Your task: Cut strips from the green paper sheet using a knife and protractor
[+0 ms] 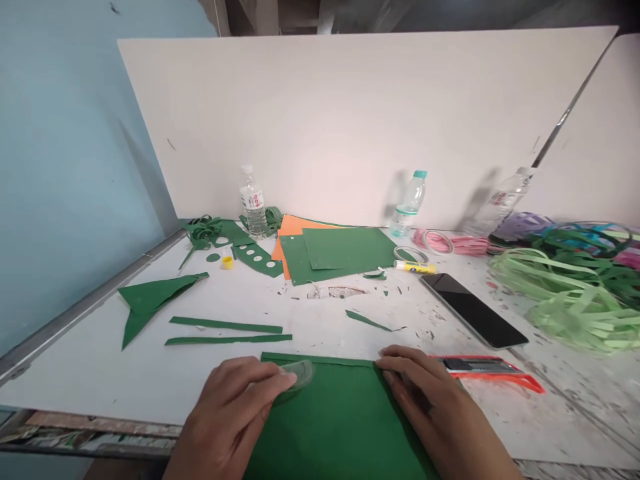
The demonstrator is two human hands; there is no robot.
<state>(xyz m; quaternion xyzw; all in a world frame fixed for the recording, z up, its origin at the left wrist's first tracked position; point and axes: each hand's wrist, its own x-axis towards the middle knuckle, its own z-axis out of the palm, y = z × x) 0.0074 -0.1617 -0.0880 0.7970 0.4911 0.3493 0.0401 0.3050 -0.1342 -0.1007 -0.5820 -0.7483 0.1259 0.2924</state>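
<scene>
A large green paper sheet (340,420) lies before me at the table's front, with a narrow strip folded over along its far edge. Between the thumb and fingers of my left hand (230,407) is a small clear plastic piece with a rounded end (303,373), held over the sheet near the fold's left end. My right hand (425,393) is curled at the sheet's far right corner, fingertips pressed on the folded edge. Two cut green paper strips (227,325) lie just beyond my left hand. Right of my right hand rests an orange-red utility knife (490,370).
A black phone (473,310), a yellow glue stick (415,267) and tape rolls (411,255) lie at right. Green sheets (355,247) and orange paper (295,227) are stacked at the back. Several bottles (254,207) stand along the white board. Light green ribbon bundles (585,320) fill the far right.
</scene>
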